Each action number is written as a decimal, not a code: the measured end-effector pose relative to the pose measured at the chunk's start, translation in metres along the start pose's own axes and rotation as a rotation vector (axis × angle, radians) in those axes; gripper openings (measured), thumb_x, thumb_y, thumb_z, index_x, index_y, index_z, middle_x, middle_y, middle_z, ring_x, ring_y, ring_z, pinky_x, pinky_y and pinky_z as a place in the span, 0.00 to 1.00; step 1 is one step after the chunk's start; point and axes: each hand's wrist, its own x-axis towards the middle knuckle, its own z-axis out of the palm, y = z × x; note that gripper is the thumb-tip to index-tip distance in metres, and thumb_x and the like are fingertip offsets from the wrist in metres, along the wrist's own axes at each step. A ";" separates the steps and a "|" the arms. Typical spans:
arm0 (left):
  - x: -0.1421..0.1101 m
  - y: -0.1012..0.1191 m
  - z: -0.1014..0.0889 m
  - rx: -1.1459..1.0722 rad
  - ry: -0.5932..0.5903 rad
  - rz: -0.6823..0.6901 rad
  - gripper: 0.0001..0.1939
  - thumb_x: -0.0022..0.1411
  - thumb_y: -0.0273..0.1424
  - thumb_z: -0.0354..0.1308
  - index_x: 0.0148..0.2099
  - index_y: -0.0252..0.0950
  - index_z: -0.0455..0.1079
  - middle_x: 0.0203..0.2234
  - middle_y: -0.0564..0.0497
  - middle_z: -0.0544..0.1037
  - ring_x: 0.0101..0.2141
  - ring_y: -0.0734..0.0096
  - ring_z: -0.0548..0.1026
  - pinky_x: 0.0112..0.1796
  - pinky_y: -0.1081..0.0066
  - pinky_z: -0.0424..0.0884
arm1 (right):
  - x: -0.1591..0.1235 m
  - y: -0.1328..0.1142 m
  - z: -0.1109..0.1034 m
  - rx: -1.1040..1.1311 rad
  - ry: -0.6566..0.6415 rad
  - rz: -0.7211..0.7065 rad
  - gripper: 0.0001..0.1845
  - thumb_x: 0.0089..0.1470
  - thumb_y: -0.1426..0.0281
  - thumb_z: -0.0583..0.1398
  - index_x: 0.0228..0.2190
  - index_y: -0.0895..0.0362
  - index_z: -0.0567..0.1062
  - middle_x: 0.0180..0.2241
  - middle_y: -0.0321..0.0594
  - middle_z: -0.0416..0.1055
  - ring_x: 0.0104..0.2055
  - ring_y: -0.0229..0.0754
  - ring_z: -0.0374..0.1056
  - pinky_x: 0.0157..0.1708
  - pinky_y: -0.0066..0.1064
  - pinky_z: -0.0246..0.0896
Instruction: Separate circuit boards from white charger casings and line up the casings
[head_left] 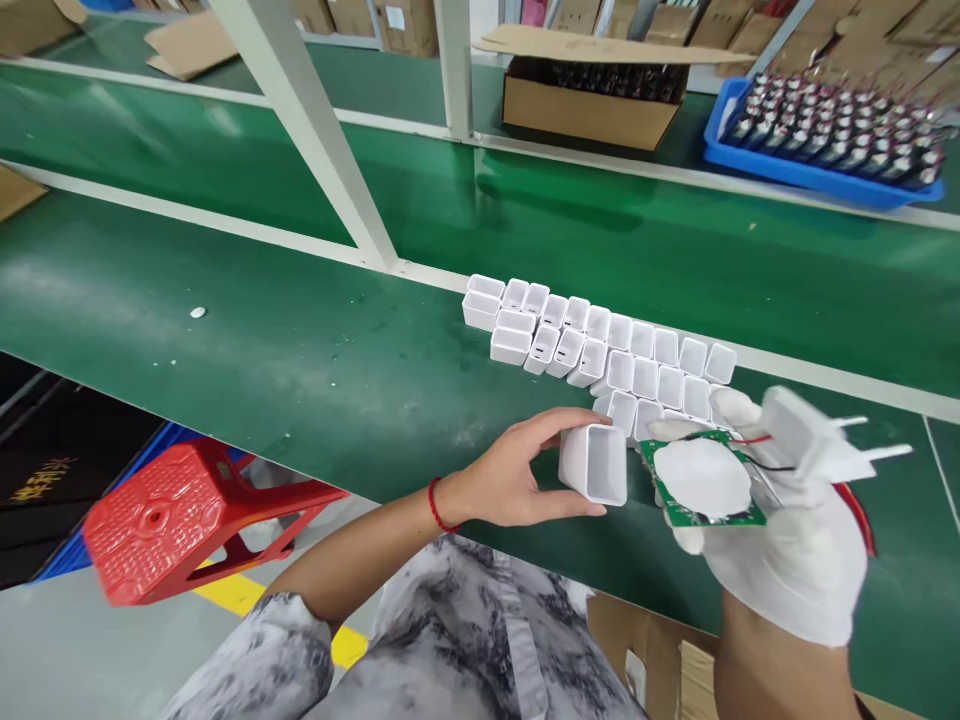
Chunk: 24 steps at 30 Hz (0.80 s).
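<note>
Between the thumb and fingers of my left hand point(499, 470) is a white plastic housing point(592, 465), its open end tilted toward me. My right hand point(787, 560) wears a white glove and grips a charger plug part point(806, 435) with two metal pins pointing right. Red and black wires run from it to a green circuit board point(709, 480), which the same hand holds flat. A round white patch covers most of the board. The housing and the board are close but apart. Behind both hands stand rows of white housings point(619, 370) with their open ends up.
A blue tray point(825, 180) packed with small wired parts sits on the upper shelf, beside an open cardboard box point(589, 105). A slanted white post point(315, 130) rises from the green bench point(225, 330). On the floor at left is a red stool point(172, 515).
</note>
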 end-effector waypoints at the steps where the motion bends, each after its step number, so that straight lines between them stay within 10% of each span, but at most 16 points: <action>1: 0.000 -0.001 0.000 -0.012 -0.005 0.003 0.36 0.55 0.33 0.72 0.63 0.44 0.64 0.57 0.41 0.72 0.56 0.55 0.73 0.54 0.58 0.75 | -0.001 0.001 -0.001 -0.051 0.004 -0.041 0.30 0.46 0.51 0.72 0.51 0.39 0.78 0.49 0.38 0.78 0.34 0.46 0.77 0.18 0.31 0.72; 5: 0.000 -0.004 0.002 -0.034 -0.007 0.024 0.37 0.55 0.33 0.72 0.64 0.46 0.64 0.58 0.41 0.69 0.58 0.54 0.70 0.49 0.62 0.78 | 0.002 0.001 -0.001 -0.280 -0.125 -0.110 0.30 0.47 0.52 0.72 0.52 0.39 0.77 0.48 0.39 0.79 0.45 0.55 0.78 0.40 0.47 0.79; 15: 0.003 -0.006 0.002 0.031 -0.030 0.071 0.37 0.55 0.35 0.72 0.65 0.45 0.63 0.57 0.41 0.72 0.57 0.55 0.72 0.51 0.62 0.77 | 0.006 -0.006 0.001 -0.435 -0.188 -0.130 0.26 0.47 0.52 0.71 0.49 0.39 0.80 0.41 0.38 0.81 0.38 0.51 0.78 0.37 0.43 0.78; 24: 0.004 -0.011 0.000 0.071 -0.067 0.063 0.37 0.55 0.36 0.72 0.64 0.40 0.65 0.57 0.39 0.74 0.59 0.53 0.72 0.58 0.57 0.71 | 0.002 0.000 -0.007 -0.551 -0.144 -0.137 0.28 0.43 0.49 0.72 0.47 0.40 0.81 0.44 0.40 0.76 0.52 0.55 0.70 0.51 0.48 0.72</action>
